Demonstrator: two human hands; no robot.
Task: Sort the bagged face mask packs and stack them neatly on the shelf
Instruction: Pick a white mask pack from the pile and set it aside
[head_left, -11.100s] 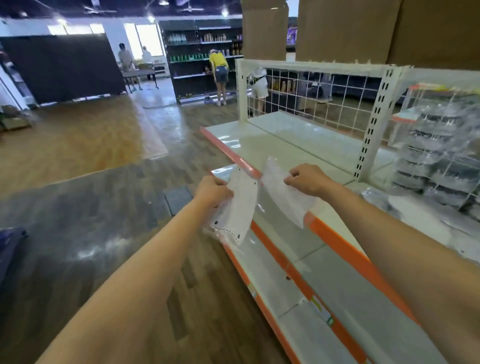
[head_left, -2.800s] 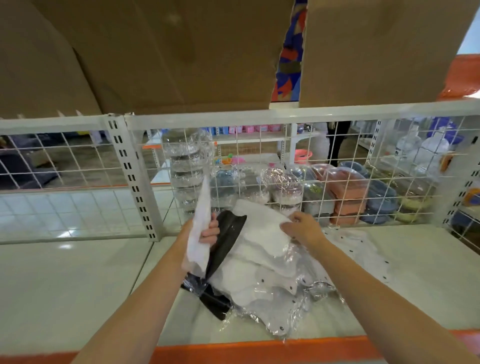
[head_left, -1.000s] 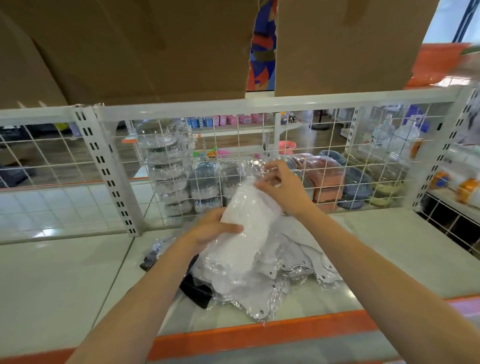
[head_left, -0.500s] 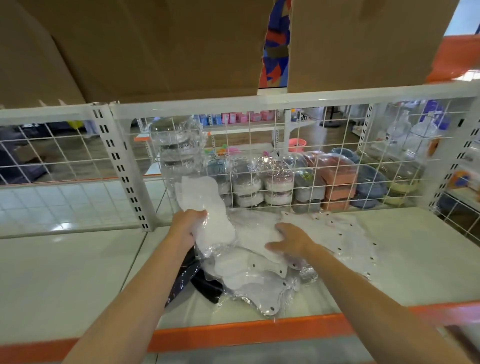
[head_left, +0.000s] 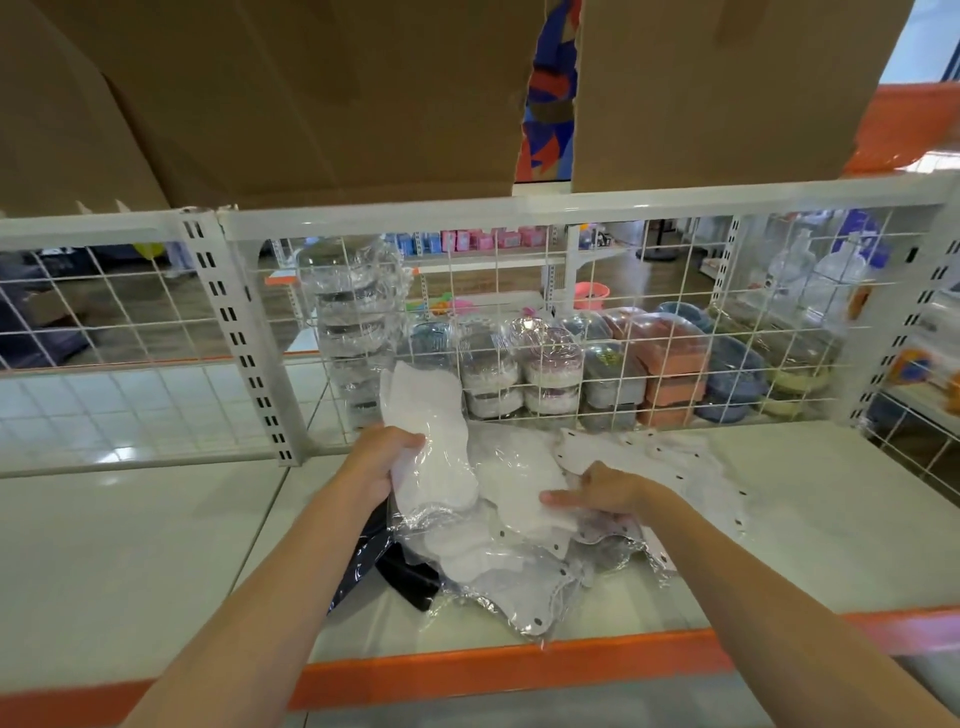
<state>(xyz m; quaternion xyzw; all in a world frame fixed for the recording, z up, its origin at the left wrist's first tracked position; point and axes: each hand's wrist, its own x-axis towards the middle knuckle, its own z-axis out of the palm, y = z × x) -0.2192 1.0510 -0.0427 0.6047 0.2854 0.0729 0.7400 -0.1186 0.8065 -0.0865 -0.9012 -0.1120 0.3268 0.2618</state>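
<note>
Gripping one clear-bagged white face mask pack (head_left: 431, 441) upright, left hand (head_left: 382, 462) fingers curl round its slippery, limp film; right hand (head_left: 602, 491) presses flat the loose pile of bagged white packs (head_left: 519, 545) on the white metal shelf (head_left: 805, 519).

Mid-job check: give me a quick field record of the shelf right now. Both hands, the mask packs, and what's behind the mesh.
left hand: grips a white mask pack, held upright above the pile
right hand: fingers flat on the pile of white packs
black packs: partly under the pile, left side
shelf: white deck, orange front edge
wire mesh back: bagged containers stacked behind it
stacking: pile loose, not yet neat
</note>
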